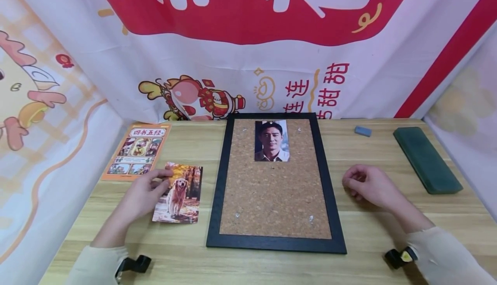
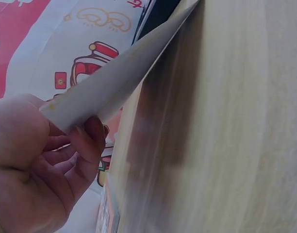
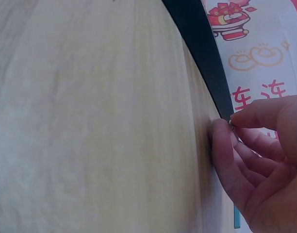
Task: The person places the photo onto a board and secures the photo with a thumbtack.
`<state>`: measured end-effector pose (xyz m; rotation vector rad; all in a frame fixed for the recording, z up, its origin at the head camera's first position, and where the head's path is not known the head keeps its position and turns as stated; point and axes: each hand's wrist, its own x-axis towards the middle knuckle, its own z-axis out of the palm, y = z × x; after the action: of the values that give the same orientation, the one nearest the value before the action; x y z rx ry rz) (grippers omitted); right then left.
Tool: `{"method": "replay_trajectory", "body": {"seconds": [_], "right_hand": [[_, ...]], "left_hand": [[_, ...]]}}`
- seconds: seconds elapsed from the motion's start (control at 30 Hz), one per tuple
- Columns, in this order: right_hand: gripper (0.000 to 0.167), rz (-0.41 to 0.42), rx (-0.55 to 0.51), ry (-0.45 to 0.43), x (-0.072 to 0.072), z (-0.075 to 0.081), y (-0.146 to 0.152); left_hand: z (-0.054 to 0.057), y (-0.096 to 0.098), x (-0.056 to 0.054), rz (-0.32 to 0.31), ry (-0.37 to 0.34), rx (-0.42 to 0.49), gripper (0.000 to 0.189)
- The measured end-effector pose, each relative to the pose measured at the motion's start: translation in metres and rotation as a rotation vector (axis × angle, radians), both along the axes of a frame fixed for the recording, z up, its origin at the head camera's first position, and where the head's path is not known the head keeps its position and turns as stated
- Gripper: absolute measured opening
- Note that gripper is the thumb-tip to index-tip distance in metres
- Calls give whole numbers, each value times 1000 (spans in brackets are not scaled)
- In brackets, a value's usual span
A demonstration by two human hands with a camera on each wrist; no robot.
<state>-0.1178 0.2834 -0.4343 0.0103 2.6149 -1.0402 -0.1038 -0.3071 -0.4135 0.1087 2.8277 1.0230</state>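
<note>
My left hand (image 1: 145,192) pinches the left edge of a photo of a golden retriever (image 1: 184,198), left of the board. In the left wrist view, the white back of the photo (image 2: 109,87) shows, tilted up off the table. A black-framed cork board (image 1: 272,198) lies in the middle, with a portrait photo (image 1: 279,151) at its top centre and clear pushpins near its corners. My right hand (image 1: 370,186) is right of the board, fingers curled. In the right wrist view, its thumb and forefinger pinch a tiny pin-like thing (image 3: 231,124), mostly hidden.
An orange booklet (image 1: 136,152) lies at the back left of the wooden table (image 1: 178,255). At the back right are a small blue block (image 1: 363,131) and a dark green case (image 1: 427,160). A printed curtain (image 1: 240,56) hangs behind the board.
</note>
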Motion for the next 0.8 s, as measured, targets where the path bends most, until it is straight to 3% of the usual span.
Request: {"method": "replay_trajectory", "body": {"seconds": [0.63,0.8], "right_hand": [[19,18,-47,37,2,4,1],[21,20,-54,50,0,6,-1]], "left_hand": [[23,0,6,55,35,140,40],[27,7,3,65,4,177,41]]}}
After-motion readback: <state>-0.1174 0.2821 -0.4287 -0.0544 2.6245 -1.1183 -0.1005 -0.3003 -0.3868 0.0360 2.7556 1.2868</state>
